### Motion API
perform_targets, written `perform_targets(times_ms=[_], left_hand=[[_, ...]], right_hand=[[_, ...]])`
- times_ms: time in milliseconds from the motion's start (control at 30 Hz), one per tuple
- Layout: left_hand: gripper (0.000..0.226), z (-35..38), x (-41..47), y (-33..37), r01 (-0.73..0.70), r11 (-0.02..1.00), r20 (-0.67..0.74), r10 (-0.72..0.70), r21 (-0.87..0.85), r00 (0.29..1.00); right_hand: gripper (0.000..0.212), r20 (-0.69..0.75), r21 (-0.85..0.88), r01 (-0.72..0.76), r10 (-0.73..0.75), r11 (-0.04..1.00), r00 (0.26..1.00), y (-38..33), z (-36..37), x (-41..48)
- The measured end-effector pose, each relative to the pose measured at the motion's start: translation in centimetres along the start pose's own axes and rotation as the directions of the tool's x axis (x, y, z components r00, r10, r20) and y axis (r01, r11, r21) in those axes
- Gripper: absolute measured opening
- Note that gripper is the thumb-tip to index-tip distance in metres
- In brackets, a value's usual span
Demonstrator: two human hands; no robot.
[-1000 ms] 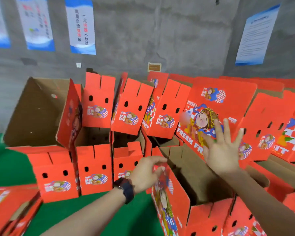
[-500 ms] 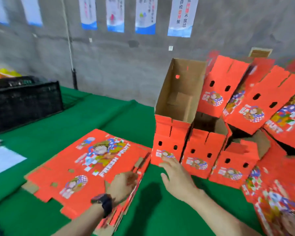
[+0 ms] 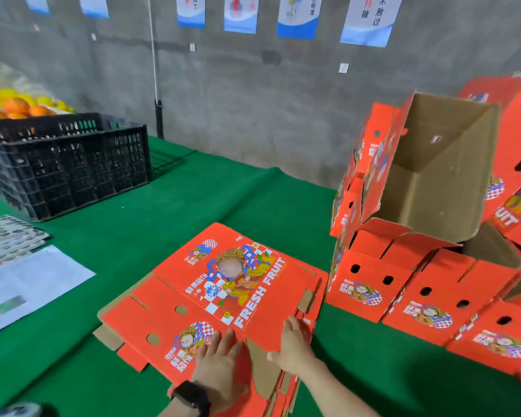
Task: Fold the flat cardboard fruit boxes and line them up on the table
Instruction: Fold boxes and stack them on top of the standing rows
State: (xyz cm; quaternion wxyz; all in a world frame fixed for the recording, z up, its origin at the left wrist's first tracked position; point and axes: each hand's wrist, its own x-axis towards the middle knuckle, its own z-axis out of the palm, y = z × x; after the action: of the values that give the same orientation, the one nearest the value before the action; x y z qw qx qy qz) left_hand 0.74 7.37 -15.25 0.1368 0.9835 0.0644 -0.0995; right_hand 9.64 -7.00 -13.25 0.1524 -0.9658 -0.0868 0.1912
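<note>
Left hand (image 3: pixel 220 365) is laid flat, fingers straight, on the top flat cardboard box (image 3: pixel 229 284), at 6 o'clock on the green table (image 3: pixel 193 200). Right hand (image 3: pixel 297 349) is set at the sheet's 3 o'clock edge; fingertips are hidden, so a grip cannot be confirmed. Sheet is judged light, stiff across panels, limp at creases, glossy and slippery; hold is best taken at an edge flap. Folded boxes (image 3: pixel 370 284) at 3 o'clock are cut off by the frame.
</note>
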Motion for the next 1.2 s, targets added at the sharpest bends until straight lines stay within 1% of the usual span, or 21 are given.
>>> perform_targets(times_ms=[33,100,167,233,333,433,500,600,700,733,800,833,900,933,967,1000,1067,1100,1133,1167,1200], left_hand=[[0.085,0.1,0.0,-0.2,-0.003,1.0,0.008,0.003,0.006,1.0],[0.095,0.0,0.1,-0.4,0.007,1.0,0.037,-0.007,0.025,0.999],[0.099,-0.2,0.3,0.0,0.038,0.999,0.044,-0.039,0.029,0.998],[0.094,-0.6,0.3,0.9,0.098,0.995,-0.036,-0.098,0.01,0.995],[0.078,-1.3,0.2,2.3,0.164,0.986,-0.14,-0.164,-0.017,0.976],[0.078,-2.1,0.4,2.3,0.172,0.985,-0.18,-0.172,-0.012,0.969],[0.082,-3.2,1.0,1.6,0.129,0.992,-0.191,-0.125,0.01,0.974],[0.087,-5.4,2.2,1.5,0.026,0.999,-0.19,-0.021,0.027,0.982],[0.078,-8.7,3.2,1.2,-0.079,0.997,-0.248,0.082,0.024,0.965],[0.073,-9.9,3.4,1.2,-0.107,0.994,-0.274,0.105,0.008,0.956],[0.063,-11.7,4.0,2.8,-0.144,0.984,-0.349,0.098,-0.108,0.932],[0.06,-12.3,4.0,4.2,-0.165,0.965,-0.369,0.08,-0.206,0.926],[0.058,-13.6,3.2,7.1,-0.221,0.874,-0.38,0.046,-0.432,0.924],[0.056,-14.4,2.6,7.8,-0.25,0.83,-0.419,0.021,-0.499,0.908],[0.053,-15.2,1.7,8.0,-0.279,0.815,-0.487,-0.003,-0.507,0.874],[0.055,-15.9,0.7,8.0,-0.317,0.797,-0.548,-0.022,-0.515,0.836],[0.059,-17.7,-1.8,8.4,-0.417,0.652,-0.603,-0.078,-0.633,0.794],[0.047,-18.1,-2.7,9.2,-0.454,0.618,-0.64,-0.106,-0.642,0.761],[0.036,-18.3,-3.6,10.2,-0.455,0.612,-0.658,-0.149,-0.647,0.738],[0.031,-18.0,-4.4,11.2,-0.443,0.592,-0.65,-0.189,-0.674,0.736],[0.029,-17.4,-5.1,12.5,-0.426,0.529,-0.608,-0.231,-0.734,0.76]], right_hand=[[0.088,-0.017,0.033,-0.044,0.045,0.998,0.999,-0.3,0.0,0.3],[0.083,-0.048,0.079,-0.106,0.11,0.991,0.993,-0.6,0.0,0.5],[0.076,-0.071,-0.015,-0.127,0.126,0.992,0.99,-0.7,-0.1,0.2],[0.079,-0.09,-0.072,-0.126,0.119,0.989,0.989,-0.3,-0.1,-0.1],[0.092,-0.068,-0.043,-0.123,0.12,0.992,0.991,0.0,-0.3,-0.6],[0.09,-0.125,-0.014,-0.05,0.047,0.999,0.991,-1.2,-1.3,-1.5],[0.083,-0.141,0.044,-0.008,0.014,0.999,0.99,-2.4,-2.4,-2.1],[0.081,-0.178,0.135,0.062,-0.037,0.989,0.983,-4.5,-4.9,-3.7],[0.075,-0.246,0.212,0.145,-0.09,0.967,0.965,-6.2,-7.9,-5.3],[0.071,-0.272,0.263,0.172,-0.098,0.949,0.957,-6.6,-9.0,-5.8],[0.067,-0.296,0.465,0.24,-0.105,0.852,0.949,-7.5,-11.4,-7.2],[0.067,-0.27,0.559,0.285,-0.154,0.779,0.95,-8.0,-12.5,-8.1],[0.059,-0.172,0.567,0.357,-0.316,0.743,0.933,-8.8,-14.4,-10.2],[0.055,-0.136,0.621,0.352,-0.346,0.7,0.928,-8.7,-15.0,-10.9],[0.054,-0.117,0.709,0.319,-0.34,0.629,0.933,-8.2,-15.7,-11.4],[0.056,-0.079,0.745,0.272,-0.324,0.609,0.943,-7.4,-16.3,-11.9],[0.071,0.01,0.647,0.254,-0.341,0.719,0.94,-5.5,-17.2,-13.3],[0.079,0.054,0.544,0.289,-0.376,0.788,0.925,-4.5,-17.7,-14.4],[0.083,0.108,0.454,0.328,-0.416,0.828,0.903,-3.8,-18.5,-15.7],[0.084,0.147,0.382,0.365,-0.446,0.849,0.883,-3.0,-19.3,-16.4],[0.08,0.209,0.284,0.408,-0.472,0.867,0.857,-2.5,-20.3,-17.4]])
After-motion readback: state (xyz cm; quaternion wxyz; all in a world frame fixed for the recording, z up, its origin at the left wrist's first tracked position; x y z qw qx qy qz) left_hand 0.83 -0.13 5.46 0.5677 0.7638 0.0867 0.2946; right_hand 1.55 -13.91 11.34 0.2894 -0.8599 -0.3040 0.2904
